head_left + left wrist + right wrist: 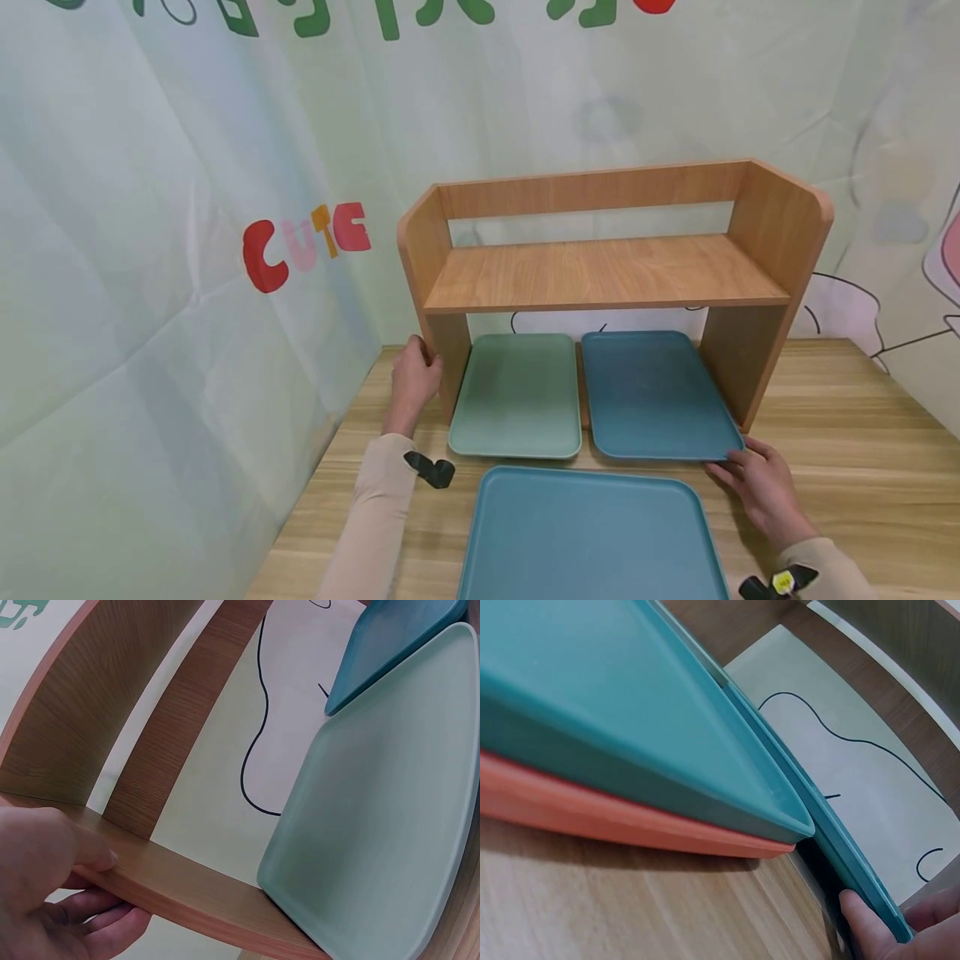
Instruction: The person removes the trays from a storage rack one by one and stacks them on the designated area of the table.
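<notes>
A wooden two-tier shelf [607, 271] stands on the table. My left hand [415, 375] grips the front edge of its left side panel, thumb on the inner face and fingers outside, as the left wrist view shows. Leaning under the shelf board are a pale green tray [517, 400] on the left and a blue tray [660, 396] on the right, both tilted back. At the blue tray's front right corner, my right hand [761, 492] pinches the rim. In the right wrist view, part of that hand is cut off by the frame.
In front of the shelf lies a larger blue tray [592, 533], stacked on an orange tray [630, 817]. The wooden table [862, 467] extends to the right. A printed curtain [187, 350] hangs on the left and behind.
</notes>
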Demonstrator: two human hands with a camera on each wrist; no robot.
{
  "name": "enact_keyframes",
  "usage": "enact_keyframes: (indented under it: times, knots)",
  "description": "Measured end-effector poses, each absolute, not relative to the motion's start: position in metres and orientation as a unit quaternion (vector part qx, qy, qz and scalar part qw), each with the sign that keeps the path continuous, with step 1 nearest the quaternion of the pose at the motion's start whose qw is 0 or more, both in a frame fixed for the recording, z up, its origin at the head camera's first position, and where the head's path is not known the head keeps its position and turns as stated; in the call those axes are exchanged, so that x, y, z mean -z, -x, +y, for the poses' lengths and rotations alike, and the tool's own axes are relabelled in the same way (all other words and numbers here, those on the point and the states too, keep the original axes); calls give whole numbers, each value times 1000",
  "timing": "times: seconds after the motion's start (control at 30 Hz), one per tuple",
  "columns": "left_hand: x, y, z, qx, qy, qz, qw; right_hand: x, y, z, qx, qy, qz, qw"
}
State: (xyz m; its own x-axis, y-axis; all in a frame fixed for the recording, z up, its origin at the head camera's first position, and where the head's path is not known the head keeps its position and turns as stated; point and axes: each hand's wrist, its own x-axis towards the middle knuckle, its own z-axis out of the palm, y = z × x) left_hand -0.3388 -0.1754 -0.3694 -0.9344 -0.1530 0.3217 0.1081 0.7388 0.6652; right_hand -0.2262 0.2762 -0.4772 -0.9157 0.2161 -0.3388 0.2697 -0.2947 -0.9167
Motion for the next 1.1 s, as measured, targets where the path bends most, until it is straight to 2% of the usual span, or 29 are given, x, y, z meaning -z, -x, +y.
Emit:
enact_keyframes:
  times: [0.43, 1.1]
  knots:
    - [370, 339, -175, 363, -8, -913, 186, 477, 224, 274, 789, -223, 572, -6]
    - [371, 338, -176, 372, -9, -910, 182, 475, 210, 273, 835, -206, 509, -33]
